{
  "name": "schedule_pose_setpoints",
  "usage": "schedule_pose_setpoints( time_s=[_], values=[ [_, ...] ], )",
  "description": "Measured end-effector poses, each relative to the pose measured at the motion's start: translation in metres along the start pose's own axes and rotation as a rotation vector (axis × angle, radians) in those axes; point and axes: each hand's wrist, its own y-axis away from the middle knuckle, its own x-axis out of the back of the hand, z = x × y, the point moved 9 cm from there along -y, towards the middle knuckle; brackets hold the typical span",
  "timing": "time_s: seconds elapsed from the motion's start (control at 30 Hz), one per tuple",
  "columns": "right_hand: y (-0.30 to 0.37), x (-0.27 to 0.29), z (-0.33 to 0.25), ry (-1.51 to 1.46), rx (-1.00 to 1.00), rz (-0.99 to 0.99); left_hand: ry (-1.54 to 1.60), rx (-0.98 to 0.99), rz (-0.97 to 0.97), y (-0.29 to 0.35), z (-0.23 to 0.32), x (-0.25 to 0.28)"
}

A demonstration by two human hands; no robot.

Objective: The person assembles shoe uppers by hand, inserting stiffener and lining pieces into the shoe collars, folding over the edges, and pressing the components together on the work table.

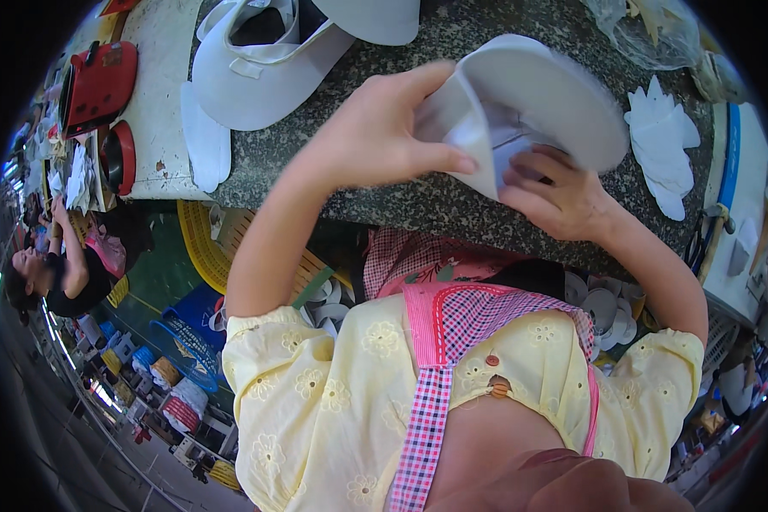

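Observation:
Both my hands hold a white cap (pixel 563 94) above a dark speckled tabletop (pixel 384 192). Its stiff, rounded brim points up and to the right, and the inside of its band faces me. My left hand (pixel 380 128) is closed on the left edge of the band, thumb near me and fingers partly behind it. With bent fingers, my right hand (pixel 563 192) grips the lower band under the brim; some fingertips are hidden inside. More white caps (pixel 260 81) lie together at the far left, beside flat white pieces (pixel 205 141). Fanned white pieces (pixel 664 145) lie at right.
A clear plastic bag (pixel 648 34) sits at the far right. Red equipment (pixel 102 85) stands on the white surface at left. Below the table edge are a yellow basket (pixel 198 243), a blue basket (pixel 188 337) and loose white pieces (pixel 602 311). Another person (pixel 72 273) works at far left.

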Motion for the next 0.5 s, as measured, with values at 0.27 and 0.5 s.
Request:
schedule_pose_setpoints(
  time_s=[0.27, 0.5],
  values=[
    [0.009, 0.003, 0.024, -0.254, -0.288, 0.082, -0.923, -0.806, 0.213, 0.062, 0.081, -0.089],
    [0.02, -0.005, 0.022, -0.24, -0.279, -0.028, -1.362, -0.668, 0.089, 0.069, 0.039, -0.114]
  ],
)
